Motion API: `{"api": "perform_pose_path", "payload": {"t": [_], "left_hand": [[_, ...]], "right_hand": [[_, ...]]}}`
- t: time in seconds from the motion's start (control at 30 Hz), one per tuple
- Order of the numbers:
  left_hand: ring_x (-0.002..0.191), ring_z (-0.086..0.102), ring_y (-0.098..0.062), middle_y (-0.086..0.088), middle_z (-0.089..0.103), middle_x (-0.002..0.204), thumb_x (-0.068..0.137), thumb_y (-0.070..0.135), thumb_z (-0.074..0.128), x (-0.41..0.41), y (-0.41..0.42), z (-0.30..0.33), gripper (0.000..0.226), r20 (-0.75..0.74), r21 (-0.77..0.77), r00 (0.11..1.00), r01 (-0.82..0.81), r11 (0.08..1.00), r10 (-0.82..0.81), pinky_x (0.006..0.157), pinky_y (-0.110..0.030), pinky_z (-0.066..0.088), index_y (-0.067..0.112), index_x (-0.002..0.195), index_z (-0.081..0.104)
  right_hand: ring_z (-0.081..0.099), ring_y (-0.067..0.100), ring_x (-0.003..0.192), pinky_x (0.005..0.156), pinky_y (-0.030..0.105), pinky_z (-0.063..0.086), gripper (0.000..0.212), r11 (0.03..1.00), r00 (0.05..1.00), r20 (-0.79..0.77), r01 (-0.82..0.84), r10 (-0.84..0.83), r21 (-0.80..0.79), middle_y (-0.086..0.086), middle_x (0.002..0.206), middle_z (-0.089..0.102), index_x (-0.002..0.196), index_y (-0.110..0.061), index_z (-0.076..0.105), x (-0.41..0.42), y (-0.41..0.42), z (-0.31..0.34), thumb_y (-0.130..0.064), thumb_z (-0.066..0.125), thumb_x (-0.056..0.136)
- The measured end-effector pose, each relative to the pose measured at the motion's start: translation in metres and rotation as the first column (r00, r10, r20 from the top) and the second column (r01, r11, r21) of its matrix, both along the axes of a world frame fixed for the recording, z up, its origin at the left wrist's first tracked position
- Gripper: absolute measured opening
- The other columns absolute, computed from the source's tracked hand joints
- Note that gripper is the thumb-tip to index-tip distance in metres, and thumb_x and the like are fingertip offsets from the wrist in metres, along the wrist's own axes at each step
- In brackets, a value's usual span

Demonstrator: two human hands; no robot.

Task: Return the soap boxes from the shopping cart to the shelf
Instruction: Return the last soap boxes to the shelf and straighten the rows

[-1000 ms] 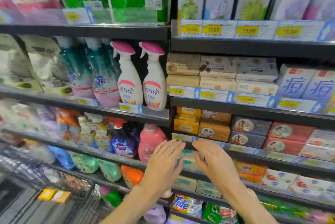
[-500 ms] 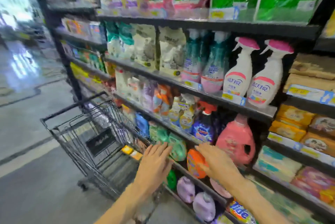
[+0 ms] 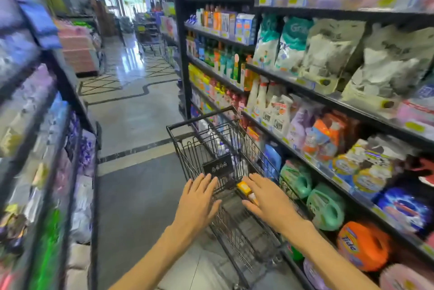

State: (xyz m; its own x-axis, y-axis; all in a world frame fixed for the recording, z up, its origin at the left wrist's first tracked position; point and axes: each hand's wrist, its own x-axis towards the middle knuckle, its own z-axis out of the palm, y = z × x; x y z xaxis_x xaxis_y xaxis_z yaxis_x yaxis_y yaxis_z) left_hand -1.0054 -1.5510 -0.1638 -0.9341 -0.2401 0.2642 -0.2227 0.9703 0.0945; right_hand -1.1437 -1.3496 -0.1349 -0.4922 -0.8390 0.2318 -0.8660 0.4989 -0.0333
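Observation:
A black wire shopping cart point(image 3: 187, 148) stands in the aisle close against the shelf on the right. Inside it lie yellow and orange soap boxes point(image 3: 244, 188), partly hidden under my right hand. My left hand point(image 3: 198, 200) hovers flat over the cart's near left side, fingers spread, holding nothing. My right hand point(image 3: 270, 198) is stretched out over the soap boxes with fingers apart; I cannot tell whether it touches them. The soap section of the shelf is out of view.
The right shelf point(image 3: 352, 111) carries detergent bags, spray bottles, green jugs point(image 3: 326, 207) and an orange Tide jug point(image 3: 361, 245). Another shelf point(image 3: 70, 148) lines the left. A tiled aisle floor point(image 3: 131, 113) runs ahead toward a bright doorway.
My view has swung left from the soap shelf to the cart and aisle. Both hands have moved from the shelf edge down over the cart, still holding nothing.

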Motion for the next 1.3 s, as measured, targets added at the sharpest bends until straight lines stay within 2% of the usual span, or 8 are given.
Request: {"api": "perform_pose_path", "payload": {"t": [0.17,0.47,0.6,0.8,0.93,1.1,1.23,1.3], "left_hand": [[0.142,0.044,-0.024,-0.003,0.049,0.151,0.097,0.058,0.032,-0.036,-0.063,-0.019,0.066,0.053,-0.018,0.999,-0.011,1.000,0.012,0.116,-0.046,0.037,0.019,0.148,0.046],[0.134,0.053,-0.023,-0.002,0.056,0.145,0.090,0.053,0.059,-0.196,-0.146,-0.043,0.064,0.187,-0.028,0.972,0.152,0.988,-0.144,0.111,-0.045,0.044,0.020,0.144,0.052],[0.139,0.047,-0.026,-0.002,0.051,0.149,0.096,0.054,0.050,-0.281,-0.167,-0.051,0.062,0.223,-0.024,0.943,0.257,0.966,-0.246,0.115,-0.046,0.039,0.019,0.147,0.046],[0.131,0.055,-0.027,-0.004,0.058,0.141,0.096,0.057,0.029,-0.384,-0.170,-0.093,0.066,0.320,0.041,0.841,0.447,0.893,-0.436,0.107,-0.045,0.047,0.017,0.143,0.053],[0.127,0.058,-0.025,-0.004,0.061,0.137,0.097,0.057,0.026,-0.441,-0.174,-0.147,0.065,0.342,0.112,0.767,0.540,0.834,-0.543,0.106,-0.043,0.049,0.017,0.141,0.054],[0.144,0.038,-0.024,-0.004,0.039,0.157,0.102,0.053,0.031,-0.496,-0.188,-0.257,0.066,0.548,0.232,0.619,0.533,0.813,-0.562,0.118,-0.041,0.035,0.016,0.156,0.028],[0.137,0.042,-0.026,-0.007,0.043,0.150,0.104,0.047,0.035,-0.524,-0.192,-0.327,0.063,0.632,0.243,0.542,0.539,0.806,-0.553,0.114,-0.038,0.037,0.013,0.156,0.024],[0.126,0.048,-0.026,-0.006,0.049,0.139,0.103,0.045,0.039,-0.536,-0.194,-0.368,0.061,0.664,0.248,0.519,0.527,0.813,-0.539,0.107,-0.036,0.042,0.013,0.154,0.029]], "right_hand": [[0.028,0.020,0.147,0.120,0.035,0.024,0.074,0.999,0.996,0.079,0.025,-0.026,0.023,0.001,0.160,0.030,0.157,-0.020,0.022,-0.044,-0.067,-0.021,-0.057,0.046,0.097],[0.041,0.023,0.138,0.114,0.037,0.037,0.074,0.981,0.967,0.173,0.180,-0.189,0.067,0.004,0.151,0.043,0.152,-0.018,0.033,-0.178,-0.132,-0.061,-0.054,0.057,0.092],[0.046,0.028,0.136,0.112,0.041,0.039,0.074,0.958,0.937,0.197,0.282,-0.288,0.057,0.008,0.148,0.048,0.148,-0.015,0.042,-0.229,-0.140,-0.066,-0.052,0.064,0.088],[0.037,0.028,0.142,0.118,0.041,0.029,0.076,0.869,0.811,0.316,0.474,-0.493,0.140,0.009,0.154,0.040,0.153,-0.018,0.031,-0.282,-0.130,-0.102,-0.059,0.041,0.090],[0.035,0.023,0.144,0.120,0.037,0.025,0.073,0.773,0.675,0.394,0.607,-0.624,0.184,0.003,0.156,0.037,0.155,-0.026,0.023,-0.296,-0.123,-0.151,-0.057,0.046,0.093],[0.018,0.019,0.151,0.121,0.031,0.006,0.071,0.657,0.480,0.487,0.688,-0.730,0.307,-0.001,0.164,0.018,0.158,-0.026,0.013,-0.286,-0.140,-0.219,-0.054,0.041,0.099],[0.024,0.018,0.148,0.120,0.030,0.017,0.084,0.616,0.365,0.572,0.711,-0.735,0.338,-0.004,0.163,0.019,0.158,-0.028,0.010,-0.287,-0.154,-0.286,-0.074,0.008,0.087],[0.043,0.018,0.138,0.112,0.033,0.036,0.072,0.578,0.327,0.547,0.718,-0.771,0.387,-0.006,0.154,0.039,0.156,-0.030,0.021,-0.289,-0.163,-0.324,-0.067,0.027,0.094]]}}
